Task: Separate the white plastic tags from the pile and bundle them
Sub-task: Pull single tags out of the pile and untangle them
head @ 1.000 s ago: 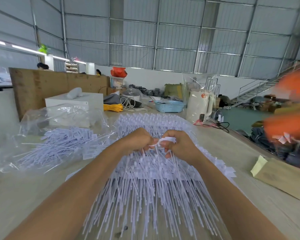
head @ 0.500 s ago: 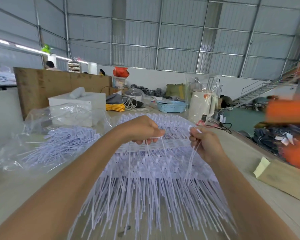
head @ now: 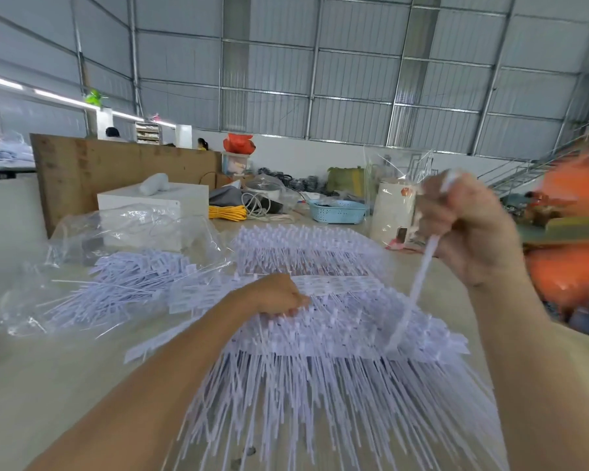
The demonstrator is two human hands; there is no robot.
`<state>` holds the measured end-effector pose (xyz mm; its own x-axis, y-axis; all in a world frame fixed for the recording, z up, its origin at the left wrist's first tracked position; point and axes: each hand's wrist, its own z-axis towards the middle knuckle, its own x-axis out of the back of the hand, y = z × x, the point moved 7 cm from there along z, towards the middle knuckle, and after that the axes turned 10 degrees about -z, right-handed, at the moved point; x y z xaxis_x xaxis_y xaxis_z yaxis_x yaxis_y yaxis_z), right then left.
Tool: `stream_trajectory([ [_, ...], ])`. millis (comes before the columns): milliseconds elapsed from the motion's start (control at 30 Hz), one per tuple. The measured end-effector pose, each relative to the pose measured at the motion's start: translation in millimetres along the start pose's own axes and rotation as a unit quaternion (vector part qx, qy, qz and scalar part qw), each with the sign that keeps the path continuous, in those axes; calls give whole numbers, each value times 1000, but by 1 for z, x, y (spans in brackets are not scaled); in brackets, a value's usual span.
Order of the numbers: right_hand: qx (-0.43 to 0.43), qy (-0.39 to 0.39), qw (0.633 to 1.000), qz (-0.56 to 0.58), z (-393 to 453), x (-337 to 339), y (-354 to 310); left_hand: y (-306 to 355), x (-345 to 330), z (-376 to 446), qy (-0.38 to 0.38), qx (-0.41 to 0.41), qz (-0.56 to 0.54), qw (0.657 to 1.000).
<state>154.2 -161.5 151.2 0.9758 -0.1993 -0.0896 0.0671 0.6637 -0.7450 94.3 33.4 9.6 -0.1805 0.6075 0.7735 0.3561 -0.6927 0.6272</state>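
1. Hundreds of white tags form a pile on the table.
2. Left hand rests on the pile, fingers curled into the tags.
3. Right hand, raised above the pile, grips a tag strip whose lower end touches the pile.

Two bare forearms reach into view from the bottom edge — no sleeves, cuffs or gloves cover them anywhere in sight. The left forearm is long and slim, narrowing toward the wrist. The left hand is bare, with no ring, watch or bracelet visible. The right forearm looks broader because it sits closer to the wide-angle camera, filling the lower right corner. The right hand is also bare — it is blurred, so knuckles and nails cannot be made out clearly. No wristband or jewellery shows on that wrist either.
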Motion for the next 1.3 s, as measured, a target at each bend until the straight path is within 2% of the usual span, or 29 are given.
stream_trajectory([
  [33,7,-31,993,116,-2,1,-10,0,2,0,-14,-1,-2,1000],
  [67,0,-1,985,171,-3,10,-18,4,4,0,-33,-9,-5,999],
  [100,-31,24,978,204,-4,18,-16,10,5,-2,-51,-19,-19,998],
  [133,-65,46,980,185,-4,21,-4,19,7,-5,-66,-34,-41,996],
  [167,-112,77,986,100,-5,25,16,29,9,-8,-73,-52,-59,994],
  [200,-161,124,978,-54,-7,31,36,39,10,-9,-75,-72,-68,992],
  [233,-200,148,945,-212,-11,34,55,48,10,-11,-75,-89,-66,991],
  [267,-240,143,911,-303,-14,31,76,54,10,-11,-69,-106,-57,990],
  [333,-297,112,882,-348,-19,20,113,60,10,-11,-45,-130,-44,990],
  [400,-315,113,892,-305,-21,12,132,58,9,-9,-13,-142,-55,988],
  [467,-295,134,903,-281,-18,14,138,50,14,-7,35,-142,-84,986],
  [533,-271,161,903,-291,-14,17,137,41,22,-5,80,-135,-63,986],
  [600,-268,165,897,-311,-13,18,137,32,23,-1,74,-119,-38,989],
  [667,-277,153,889,-332,-13,18,137,28,20,0,57,-113,-83,988],
  [767,-270,131,879,-370,-12,16,135,29,19,0,84,-106,-129,982],
  [833,-246,139,869,-406,-11,13,131,28,20,1,94,-72,-190,975],
  [1000,-182,158,843,-481,-9,3,121,27,18,3,28,-3,-306,952],
  [1067,-137,162,808,-550,-8,-3,108,24,18,4,-7,14,-346,938],
  [1133,-89,207,784,-578,-8,4,82,9,22,3,1,41,-330,943],
  [1167,-65,249,802,-539,-9,13,64,-2,24,2,23,56,-307,950],
  [1233,-36,327,863,-384,-11,34,33,-9,27,3,65,36,-244,967],
  [1300,-54,341,902,-258,-7,41,27,5,28,6,97,-28,-182,978],
])
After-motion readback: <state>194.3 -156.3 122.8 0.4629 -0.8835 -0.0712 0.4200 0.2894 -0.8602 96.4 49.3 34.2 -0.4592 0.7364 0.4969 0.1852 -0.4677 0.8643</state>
